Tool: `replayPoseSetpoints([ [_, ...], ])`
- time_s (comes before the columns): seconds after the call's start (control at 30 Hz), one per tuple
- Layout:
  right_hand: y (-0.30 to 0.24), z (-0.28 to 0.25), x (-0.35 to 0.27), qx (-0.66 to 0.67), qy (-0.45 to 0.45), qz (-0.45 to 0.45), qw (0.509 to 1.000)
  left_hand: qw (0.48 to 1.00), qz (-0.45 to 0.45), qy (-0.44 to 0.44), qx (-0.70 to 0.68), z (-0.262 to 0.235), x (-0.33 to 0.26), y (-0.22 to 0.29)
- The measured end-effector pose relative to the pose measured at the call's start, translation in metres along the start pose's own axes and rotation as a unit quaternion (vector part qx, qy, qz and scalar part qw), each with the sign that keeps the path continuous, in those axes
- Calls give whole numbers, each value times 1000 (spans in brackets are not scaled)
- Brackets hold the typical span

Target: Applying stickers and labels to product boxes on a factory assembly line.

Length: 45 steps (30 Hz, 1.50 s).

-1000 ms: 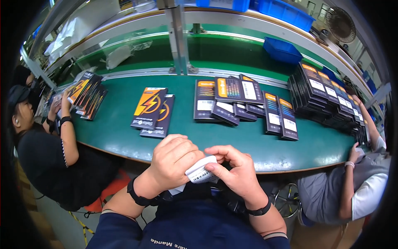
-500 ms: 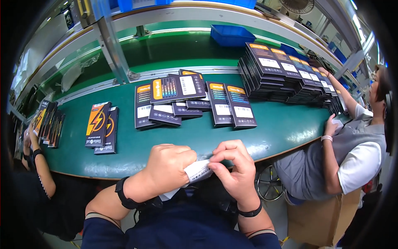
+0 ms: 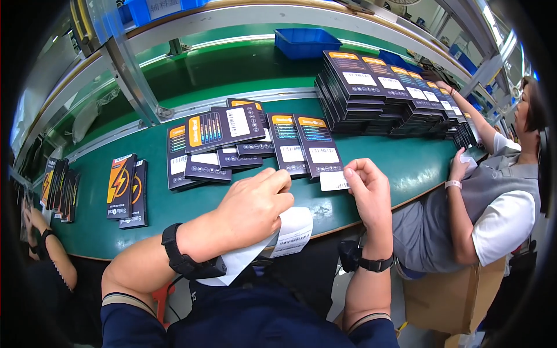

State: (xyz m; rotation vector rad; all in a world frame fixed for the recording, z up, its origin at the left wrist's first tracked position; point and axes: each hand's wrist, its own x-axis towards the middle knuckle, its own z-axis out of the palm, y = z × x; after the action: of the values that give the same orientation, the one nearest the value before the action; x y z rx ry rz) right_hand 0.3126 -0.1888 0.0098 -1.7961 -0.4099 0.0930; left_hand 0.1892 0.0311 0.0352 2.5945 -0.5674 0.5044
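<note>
My right hand pinches a small white barcode sticker between thumb and finger, at the lower edge of a black and orange box. Whether the sticker touches the box I cannot tell. My left hand is closed on a white strip of barcode labels, which bends down past the table's near edge. Left of that box lies a similar flat box. Beyond my left hand is a loose, overlapping pile of such boxes, most of them with white labels.
Stacked boxes rise at the back right of the green table. Two orange-faced boxes lie at the left. A blue bin sits behind the rail. One co-worker is at right; another's arm shows at left.
My hands have moved apart. The right one has gone right and forward with a sticker separated from the strip, while the left keeps the strip. The whole view has shifted slightly.
</note>
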Motion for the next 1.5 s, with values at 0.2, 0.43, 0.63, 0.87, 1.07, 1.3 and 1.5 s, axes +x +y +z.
replayPoseSetpoints([
  [0.2, -2, 0, 5, 14, -35, 17, 999, 999, 52, 15, -7, 6, 15, -3],
  [0.43, -2, 1, 10, -9, -46, 28, 999, 998, 65, 11, -10, 11, 22, -1],
  [0.63, 0, 1, 12, -49, -38, 17, 998, 998, 53, -38, 23, 10, 25, 1],
  [0.87, -4, 2, 12, -134, -26, 13, 991, 997, 49, -54, 29, 10, 28, 1],
  [1.07, -8, 4, 11, -173, -13, -9, 985, 997, 47, -55, 25, 9, 28, 1],
  [1.3, -13, -3, 21, -312, -3, -33, 950, 997, 48, -53, 21, 10, 24, 0],
  [1.5, -13, 2, 17, -309, -51, -118, 942, 998, 39, -53, 20, 7, 12, 3],
])
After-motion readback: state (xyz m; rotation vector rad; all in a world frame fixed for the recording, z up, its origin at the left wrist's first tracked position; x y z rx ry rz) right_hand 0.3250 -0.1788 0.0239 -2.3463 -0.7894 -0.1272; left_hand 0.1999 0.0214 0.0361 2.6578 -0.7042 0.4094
